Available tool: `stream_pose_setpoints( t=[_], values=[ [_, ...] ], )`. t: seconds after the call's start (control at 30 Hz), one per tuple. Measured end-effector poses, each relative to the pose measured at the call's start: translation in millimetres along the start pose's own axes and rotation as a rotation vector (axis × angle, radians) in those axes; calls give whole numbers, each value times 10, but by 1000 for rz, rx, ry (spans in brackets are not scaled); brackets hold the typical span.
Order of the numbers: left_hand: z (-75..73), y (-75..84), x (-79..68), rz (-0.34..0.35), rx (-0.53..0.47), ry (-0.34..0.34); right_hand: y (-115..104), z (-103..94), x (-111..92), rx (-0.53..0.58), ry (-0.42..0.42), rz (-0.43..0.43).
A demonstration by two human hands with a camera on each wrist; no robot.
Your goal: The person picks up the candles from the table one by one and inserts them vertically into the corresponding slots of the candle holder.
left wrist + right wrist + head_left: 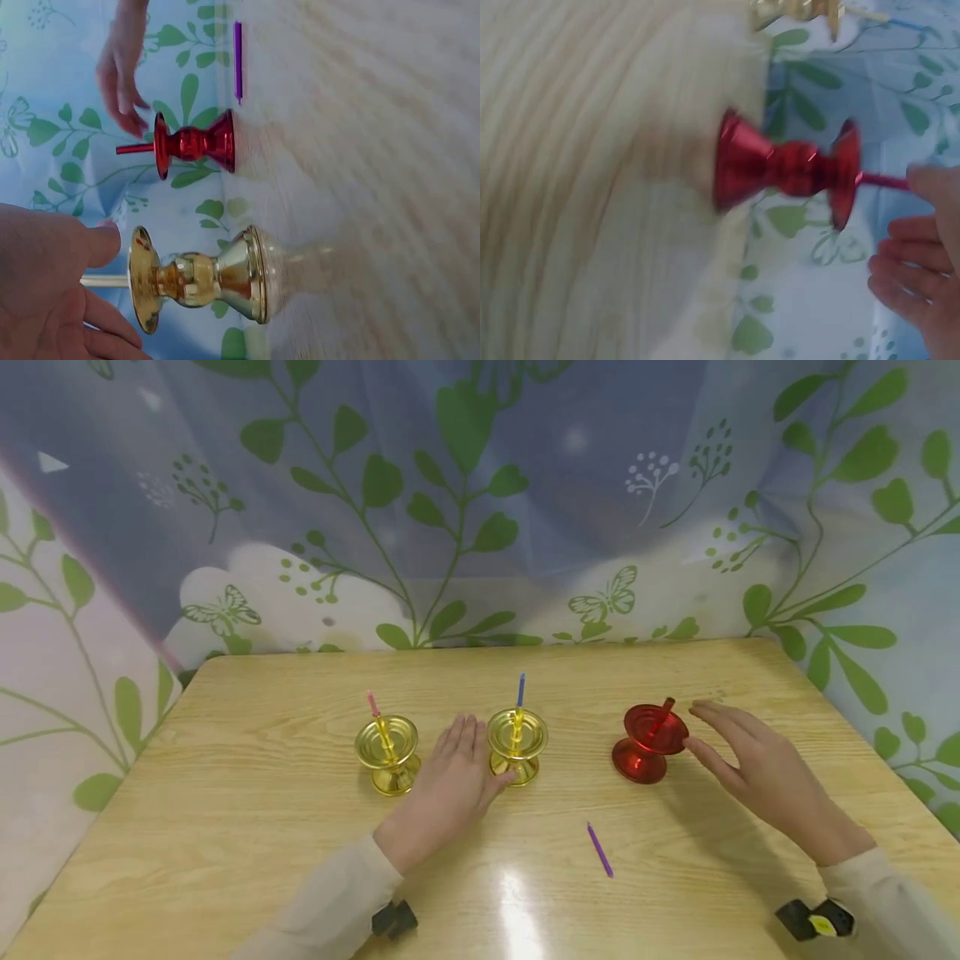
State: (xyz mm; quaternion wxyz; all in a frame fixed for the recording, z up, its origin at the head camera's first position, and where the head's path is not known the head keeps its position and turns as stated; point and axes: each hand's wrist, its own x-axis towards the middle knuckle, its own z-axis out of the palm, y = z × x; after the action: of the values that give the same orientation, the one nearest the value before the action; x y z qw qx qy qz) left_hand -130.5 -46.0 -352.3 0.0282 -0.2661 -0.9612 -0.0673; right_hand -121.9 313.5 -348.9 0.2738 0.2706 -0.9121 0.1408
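Note:
My left hand (448, 785) hovers between two gold candle holders, its fingers extended and the thumb near the middle one. That middle gold candle holder (523, 767) carries a thin blue candle (521, 689) in its upright tube. The left gold candle holder (394, 777) bears a pink candle (373, 703), leaning slightly. At the right, a red candle holder (641, 763) has a red upright stem; no separate candle shows in it. My right hand (780, 789) is beside its dish with loosely bent fingers, holding nothing. Whether the fingertips touch the dish, I cannot tell.
A purple candle (599, 850) lies on the wooden table (247, 860), in front of and between the middle and red holders. Behind the table's far edge hangs a leaf-patterned cloth (525, 552). Black devices are strapped near both wrists.

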Motion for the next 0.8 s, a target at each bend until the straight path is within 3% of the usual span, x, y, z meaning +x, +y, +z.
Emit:
stream_pose_setpoints(
  t=[0.17, 0.3, 0.53, 0.8],
  values=[
    [7, 90, -104, 17, 56, -32, 183, 48, -35, 20, -253, 4],
    [34, 186, -177, 26, 47, -78, 281, 105, -13, 61, -384, 12],
    [67, 381, -246, 36, 24, -187, 304, 125, 85, 73, -434, -17],
    [175, 604, -240, 92, 139, -205, 277, 100, 154, 84, -512, 46]
  ],
)
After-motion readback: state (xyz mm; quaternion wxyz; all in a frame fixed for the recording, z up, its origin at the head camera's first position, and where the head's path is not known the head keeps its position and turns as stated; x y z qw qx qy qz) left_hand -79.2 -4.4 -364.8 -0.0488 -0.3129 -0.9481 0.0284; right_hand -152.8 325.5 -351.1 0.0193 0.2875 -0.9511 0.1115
